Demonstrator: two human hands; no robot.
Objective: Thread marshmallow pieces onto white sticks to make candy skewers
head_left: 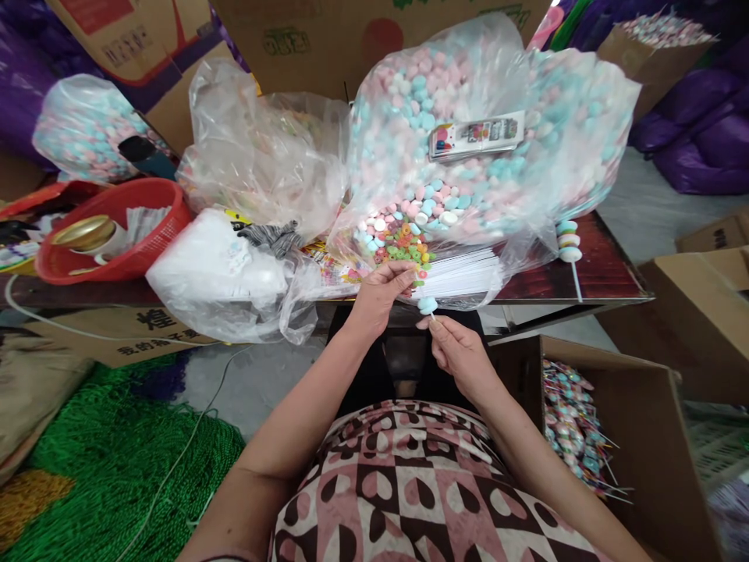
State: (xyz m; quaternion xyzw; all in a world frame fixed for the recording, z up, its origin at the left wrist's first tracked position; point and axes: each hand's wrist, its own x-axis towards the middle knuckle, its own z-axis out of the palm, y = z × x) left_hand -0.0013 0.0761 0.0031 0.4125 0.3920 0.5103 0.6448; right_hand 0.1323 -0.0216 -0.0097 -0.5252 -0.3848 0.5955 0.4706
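My right hand [459, 347] is closed in a pinch on the lower end of a white lollipop stick [433, 317]. Pale blue candies [427, 304] are threaded on the stick just above the fingertips. My left hand [380, 297] is pinched beside the stick's upper end, on a small gummy ring [417, 282] partly covered by its fingers. Behind the fingertips lie a pile of coloured gummy rings [403, 243] and a fan of loose white sticks [459, 275]. Pink, blue and white candies [433, 203] spill from a large clear bag [497, 58].
A finished candy skewer [569, 240] rests at the table's right edge [620, 273]. Below right, a cardboard box [637, 421] holds many candy skewers [576, 425]. Label strips [480, 136] lie on the bag. To the left are a white plastic bag [216, 265] and a red basket [146, 250].
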